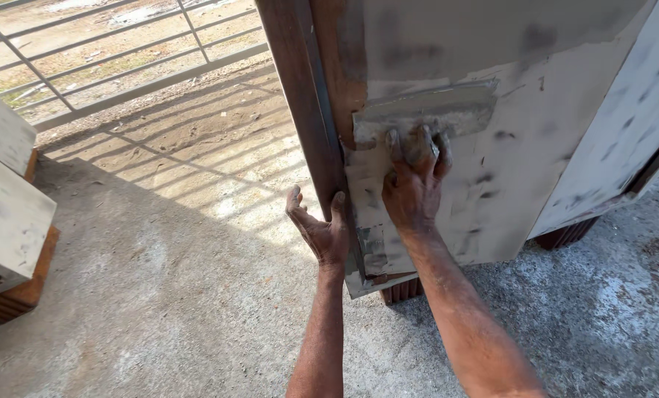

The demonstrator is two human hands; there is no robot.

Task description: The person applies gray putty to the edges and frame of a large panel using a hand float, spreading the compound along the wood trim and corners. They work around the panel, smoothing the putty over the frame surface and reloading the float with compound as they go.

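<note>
Right hand (412,188) closed on a trowel (425,112), pressing its flat blade against a putty-coated board (521,147).

Fingers (420,147) curl over the trowel's grip, smeared grey, with the blade lying level across the board's upper part, beside a bare brown patch at the board's edge. Left hand (322,228) is open, palm and thumb flat against the board's left edge, low down, holding nothing. A small scraper (372,247), caked in putty, sits between that hand and the board face. The board stands upright on brick blocks (402,291) on a concrete floor (160,309). More coated boards (5,191) are stacked on bricks at far left, well apart; a metal railing (123,66) runs behind.
</note>
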